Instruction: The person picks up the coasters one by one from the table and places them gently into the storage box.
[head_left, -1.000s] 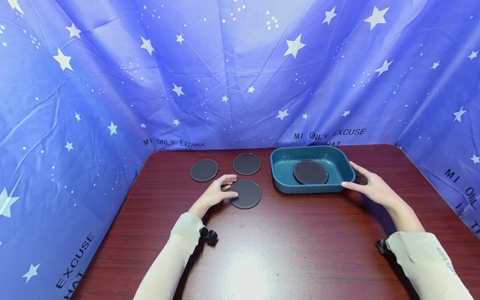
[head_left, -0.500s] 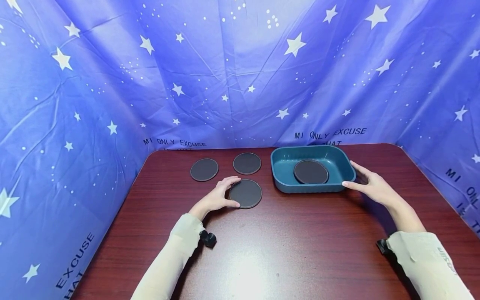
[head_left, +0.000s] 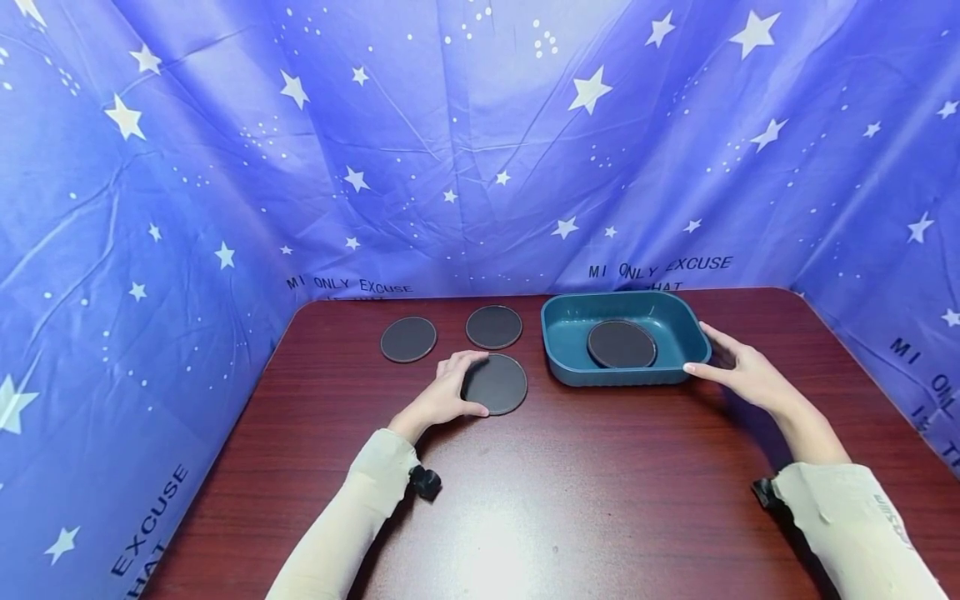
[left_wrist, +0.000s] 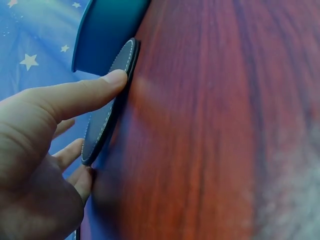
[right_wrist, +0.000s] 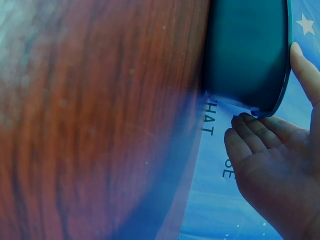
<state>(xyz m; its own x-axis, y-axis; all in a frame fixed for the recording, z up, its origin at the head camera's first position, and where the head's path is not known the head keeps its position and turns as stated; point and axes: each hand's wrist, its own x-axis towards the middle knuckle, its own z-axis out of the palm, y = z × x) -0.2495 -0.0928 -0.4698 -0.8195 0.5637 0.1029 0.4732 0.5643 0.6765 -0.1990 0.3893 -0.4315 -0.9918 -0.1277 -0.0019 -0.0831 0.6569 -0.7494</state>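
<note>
In the head view my left hand (head_left: 438, 396) grips a round black coaster (head_left: 498, 385) by its edge, thumb on the near side and fingers on the far side. The left wrist view shows that coaster (left_wrist: 101, 126) edge-on, with pale stitching and its edge above the wood. Over on the right, my right hand (head_left: 753, 379) touches the end of a teal rectangular bin (head_left: 600, 377). Its thumb sits at the rim, while the fingers (right_wrist: 252, 137) reach straight toward the end wall in the right wrist view. Inside the bin lies another black coaster (head_left: 621, 344).
Two more black coasters lie flat toward the back, a left one (head_left: 408, 339) and a middle one (head_left: 493, 327), both beyond my left hand. The dark red wooden table (head_left: 600, 492) meets a blue star-patterned curtain (head_left: 450, 150) behind and at both sides.
My left hand has closed its thumb and fingers on the front coaster's edge, and the coaster has shifted slightly right and away from me. The right hand and the bin have stayed put.
</note>
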